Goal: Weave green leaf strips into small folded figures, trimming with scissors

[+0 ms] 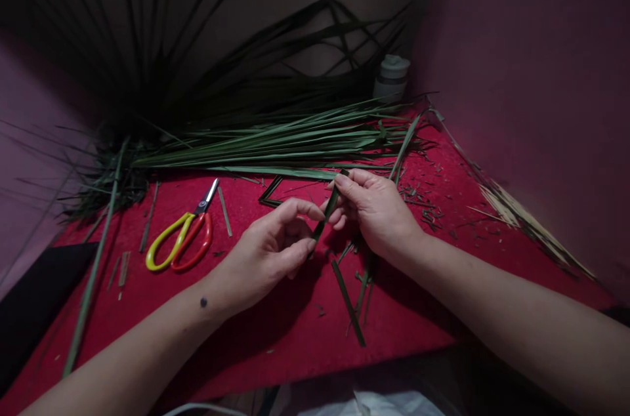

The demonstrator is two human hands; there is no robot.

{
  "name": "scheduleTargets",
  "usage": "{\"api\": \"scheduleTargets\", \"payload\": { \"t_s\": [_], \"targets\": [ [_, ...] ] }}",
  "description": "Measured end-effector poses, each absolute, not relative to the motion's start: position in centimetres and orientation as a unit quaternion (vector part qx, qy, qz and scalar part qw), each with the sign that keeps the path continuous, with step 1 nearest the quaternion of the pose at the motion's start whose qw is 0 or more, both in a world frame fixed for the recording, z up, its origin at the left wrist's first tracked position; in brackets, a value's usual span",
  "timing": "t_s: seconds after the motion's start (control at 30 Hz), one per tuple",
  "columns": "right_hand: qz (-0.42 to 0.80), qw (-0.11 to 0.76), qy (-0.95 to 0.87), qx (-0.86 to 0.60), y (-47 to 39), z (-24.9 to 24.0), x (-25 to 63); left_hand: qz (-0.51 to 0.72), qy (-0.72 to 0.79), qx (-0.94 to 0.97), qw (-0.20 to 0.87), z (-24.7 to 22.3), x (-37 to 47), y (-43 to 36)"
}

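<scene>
Between my two hands, above the red cloth, a dark green leaf strip [331,205] slants up to the right. Thumb and forefinger of my left hand [278,242] pinch its lower end. Its upper end sits in the fingers of my right hand [377,209], the thumb lying over it. Behind my left hand, a folded leaf strip [268,191] with sharp corners rests on the cloth. Below my hands lies another loose leaf strip [348,303]. Scissors [189,232] with one yellow and one red handle lie left of my left hand, blades pointing away.
A bundle of long green leaves [285,144] stretches across the back of the red-covered table [275,350]. A lidded cup [392,78] stands behind it. Thin pale sticks [531,226] lie along the right edge. A long stalk [96,265] runs down the left. Leaf scraps [423,203] litter the cloth.
</scene>
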State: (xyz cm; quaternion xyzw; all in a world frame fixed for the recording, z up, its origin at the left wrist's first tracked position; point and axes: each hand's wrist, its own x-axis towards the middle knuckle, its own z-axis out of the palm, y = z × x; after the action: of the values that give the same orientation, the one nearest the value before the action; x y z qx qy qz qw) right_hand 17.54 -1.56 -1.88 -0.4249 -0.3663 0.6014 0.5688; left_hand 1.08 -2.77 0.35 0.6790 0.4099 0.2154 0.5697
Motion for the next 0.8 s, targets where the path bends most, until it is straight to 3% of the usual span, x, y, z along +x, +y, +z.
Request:
{"api": "scheduleTargets", "payload": {
  "t_s": [0.47,0.7,0.8],
  "targets": [
    [0.687,0.544,-0.252,-0.409,-0.7,-2.4,18.1,0.153,0.272,0.87,0.38,0.6,0.0,-3.2],
    [0.735,0.502,-0.242,-0.387,-0.9,-2.1,18.0,0.258,0.211,0.873,0.355,-0.6,0.1,-3.1],
    [0.741,0.496,-0.239,-0.384,-0.9,-2.2,18.0,0.305,0.25,0.852,0.345,-0.6,0.2,-3.2]
  ]
}}
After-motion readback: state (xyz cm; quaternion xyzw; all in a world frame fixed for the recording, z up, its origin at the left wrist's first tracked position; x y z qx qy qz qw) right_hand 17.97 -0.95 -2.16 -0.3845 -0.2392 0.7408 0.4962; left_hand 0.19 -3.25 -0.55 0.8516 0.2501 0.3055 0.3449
